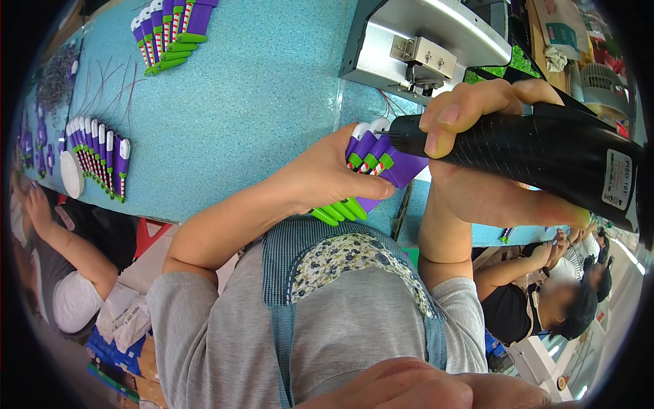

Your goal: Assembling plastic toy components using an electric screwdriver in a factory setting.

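My left hand (325, 172) is closed around a fanned bunch of plastic toy pieces (404, 167), purple with white tips, green ends and red-and-white stripes. Its thumb presses across their near side. A black electric screwdriver (545, 151) lies in the grip of my right hand (470, 194), pointing left. The tool's thin bit reaches the white tip of one piece; whether it sits in a screw is too small to tell. Thin wires trail from behind the held pieces toward a metal machine.
The silver machine (381, 51) stands on the blue table (238, 82) just beyond my hands. Similar pieces lie in a row (102, 153) at left and a fan (184, 27) at far left, near a white disc (71, 174). Co-workers sit on both sides.
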A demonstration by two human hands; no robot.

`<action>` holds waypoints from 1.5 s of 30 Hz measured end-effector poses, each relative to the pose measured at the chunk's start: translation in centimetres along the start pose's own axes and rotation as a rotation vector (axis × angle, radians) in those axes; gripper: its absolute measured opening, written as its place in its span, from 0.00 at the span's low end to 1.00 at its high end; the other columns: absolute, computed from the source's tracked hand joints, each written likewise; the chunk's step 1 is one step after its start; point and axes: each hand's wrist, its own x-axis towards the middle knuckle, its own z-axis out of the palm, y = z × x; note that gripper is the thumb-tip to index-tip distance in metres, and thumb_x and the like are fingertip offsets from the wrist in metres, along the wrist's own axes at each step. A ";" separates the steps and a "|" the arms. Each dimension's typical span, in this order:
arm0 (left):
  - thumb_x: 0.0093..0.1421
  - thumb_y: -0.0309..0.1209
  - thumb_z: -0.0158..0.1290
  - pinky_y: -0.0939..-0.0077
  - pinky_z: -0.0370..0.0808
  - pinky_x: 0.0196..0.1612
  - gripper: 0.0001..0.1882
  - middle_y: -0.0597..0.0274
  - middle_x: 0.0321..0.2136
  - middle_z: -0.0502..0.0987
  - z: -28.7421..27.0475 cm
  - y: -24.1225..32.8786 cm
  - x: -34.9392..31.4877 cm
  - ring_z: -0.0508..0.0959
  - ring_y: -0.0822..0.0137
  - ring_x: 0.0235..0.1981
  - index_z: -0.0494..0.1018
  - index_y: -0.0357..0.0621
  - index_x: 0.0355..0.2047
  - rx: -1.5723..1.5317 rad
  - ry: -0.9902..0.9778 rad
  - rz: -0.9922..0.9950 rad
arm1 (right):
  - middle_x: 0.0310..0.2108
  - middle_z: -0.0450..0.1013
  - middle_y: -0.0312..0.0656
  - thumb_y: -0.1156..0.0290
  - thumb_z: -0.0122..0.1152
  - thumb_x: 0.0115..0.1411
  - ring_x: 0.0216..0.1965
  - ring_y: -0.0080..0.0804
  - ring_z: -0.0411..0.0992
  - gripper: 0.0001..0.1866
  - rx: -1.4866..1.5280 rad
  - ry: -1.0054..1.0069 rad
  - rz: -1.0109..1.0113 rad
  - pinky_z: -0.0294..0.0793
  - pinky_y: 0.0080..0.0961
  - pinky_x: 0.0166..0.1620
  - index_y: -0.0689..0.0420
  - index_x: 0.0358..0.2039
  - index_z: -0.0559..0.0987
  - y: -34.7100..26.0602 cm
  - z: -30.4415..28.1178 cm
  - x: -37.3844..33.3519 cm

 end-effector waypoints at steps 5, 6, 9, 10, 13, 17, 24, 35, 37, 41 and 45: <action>0.43 0.26 0.66 0.75 0.73 0.42 0.33 0.60 0.37 0.75 0.1 0.4 -0.1 0.75 0.71 0.37 0.65 0.35 0.49 0.031 -0.002 -0.033 | 0.30 0.71 0.55 0.23 0.42 0.48 0.22 0.36 0.71 0.51 -0.060 -0.064 -0.019 0.71 0.29 0.28 0.60 0.53 0.64 -0.3 -0.2 -0.1; 0.43 0.26 0.66 0.75 0.73 0.42 0.33 0.60 0.37 0.75 0.1 0.4 -0.1 0.75 0.71 0.37 0.65 0.35 0.49 0.030 -0.002 -0.033 | 0.29 0.71 0.55 0.23 0.43 0.48 0.22 0.36 0.71 0.51 -0.070 -0.060 -0.012 0.72 0.29 0.29 0.60 0.53 0.64 -0.4 -0.2 -0.2; 0.43 0.26 0.66 0.76 0.73 0.43 0.33 0.61 0.37 0.75 -0.1 0.0 -0.2 0.75 0.72 0.37 0.64 0.35 0.49 0.006 0.007 -0.028 | 0.30 0.71 0.55 0.23 0.42 0.48 0.23 0.36 0.71 0.51 -0.049 -0.092 -0.020 0.71 0.29 0.28 0.60 0.53 0.64 0.1 -0.4 -0.2; 0.43 0.26 0.66 0.76 0.73 0.43 0.33 0.61 0.37 0.75 0.0 0.1 -0.2 0.75 0.72 0.37 0.64 0.35 0.49 0.001 -0.006 -0.033 | 0.30 0.71 0.55 0.23 0.42 0.48 0.23 0.36 0.71 0.51 -0.056 -0.088 -0.022 0.71 0.29 0.28 0.60 0.53 0.64 -0.3 -0.4 -0.1; 0.43 0.26 0.66 0.76 0.73 0.43 0.33 0.60 0.37 0.75 0.1 -0.1 0.1 0.75 0.72 0.37 0.64 0.34 0.49 0.012 0.001 0.001 | 0.35 0.72 0.57 0.22 0.41 0.49 0.25 0.37 0.72 0.51 0.034 -0.078 0.025 0.71 0.33 0.33 0.59 0.55 0.64 -1.6 -0.7 1.0; 0.44 0.26 0.66 0.76 0.73 0.42 0.32 0.60 0.37 0.75 0.2 -0.9 0.5 0.75 0.72 0.37 0.64 0.35 0.49 0.045 0.017 0.074 | 0.38 0.73 0.59 0.20 0.41 0.45 0.26 0.40 0.72 0.53 -0.056 -0.180 -0.141 0.70 0.34 0.34 0.57 0.53 0.68 -1.9 -3.3 3.6; 0.43 0.27 0.67 0.77 0.75 0.38 0.32 0.61 0.35 0.75 0.2 -0.5 0.2 0.76 0.72 0.35 0.64 0.36 0.48 0.055 0.055 0.005 | 0.34 0.73 0.56 0.20 0.41 0.45 0.25 0.37 0.71 0.52 -0.025 -0.124 -0.069 0.70 0.31 0.32 0.55 0.54 0.68 -1.6 -1.4 1.5; 0.41 0.28 0.68 0.76 0.75 0.36 0.32 0.59 0.33 0.75 -0.1 -1.4 0.3 0.76 0.71 0.32 0.65 0.34 0.45 0.025 0.016 0.071 | 0.30 0.72 0.57 0.21 0.40 0.48 0.20 0.36 0.71 0.51 0.056 -0.031 -0.029 0.72 0.27 0.25 0.61 0.50 0.64 1.6 0.8 -1.0; 0.41 0.29 0.68 0.76 0.75 0.36 0.32 0.59 0.33 0.75 -0.1 -1.3 0.2 0.76 0.71 0.32 0.65 0.34 0.45 0.028 0.008 0.054 | 0.30 0.72 0.56 0.21 0.40 0.48 0.20 0.36 0.71 0.51 0.062 -0.014 -0.032 0.72 0.27 0.25 0.61 0.49 0.65 1.6 0.8 -1.1; 0.41 0.28 0.67 0.76 0.75 0.36 0.32 0.59 0.33 0.75 0.0 -1.2 0.2 0.76 0.70 0.32 0.64 0.34 0.46 0.036 0.031 0.053 | 0.30 0.72 0.56 0.21 0.39 0.48 0.21 0.36 0.71 0.51 0.064 0.014 -0.029 0.72 0.27 0.25 0.61 0.49 0.65 1.8 0.9 -1.3; 0.43 0.28 0.66 0.77 0.74 0.38 0.33 0.59 0.34 0.75 0.0 -1.1 0.0 0.75 0.71 0.34 0.63 0.34 0.47 0.018 0.003 0.056 | 0.32 0.72 0.55 0.21 0.40 0.48 0.22 0.35 0.71 0.51 0.053 -0.030 0.001 0.70 0.29 0.27 0.60 0.52 0.64 1.0 0.4 -1.0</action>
